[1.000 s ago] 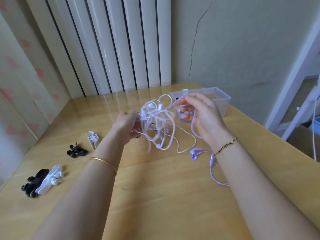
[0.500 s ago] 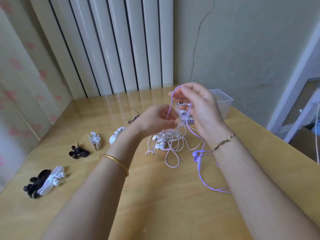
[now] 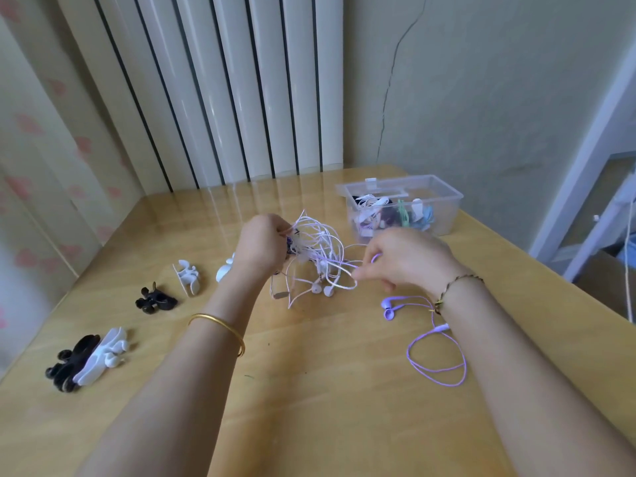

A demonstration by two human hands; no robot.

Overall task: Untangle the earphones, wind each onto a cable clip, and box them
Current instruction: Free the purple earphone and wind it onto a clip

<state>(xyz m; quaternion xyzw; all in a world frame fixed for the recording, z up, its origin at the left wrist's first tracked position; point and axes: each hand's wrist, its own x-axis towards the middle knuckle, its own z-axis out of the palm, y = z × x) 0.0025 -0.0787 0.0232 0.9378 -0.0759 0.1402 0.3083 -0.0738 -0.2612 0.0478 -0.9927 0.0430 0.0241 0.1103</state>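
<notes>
Left hand [image 3: 265, 247], right hand [image 3: 404, 259] pinch thin tangled cords [image 3: 325, 244].

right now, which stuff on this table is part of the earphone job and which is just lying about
In the job: white earphone tangle, purple earphones, black and white cable clips, clear box, left hand, right hand.
Just there: radiator, gold bangle, braided bracelet.

Soft, even daylight. Pale glare streaks lie on the table [image 3: 261, 201] near its far edge. Picture edges bend; the centre is slightly blurred.
</notes>
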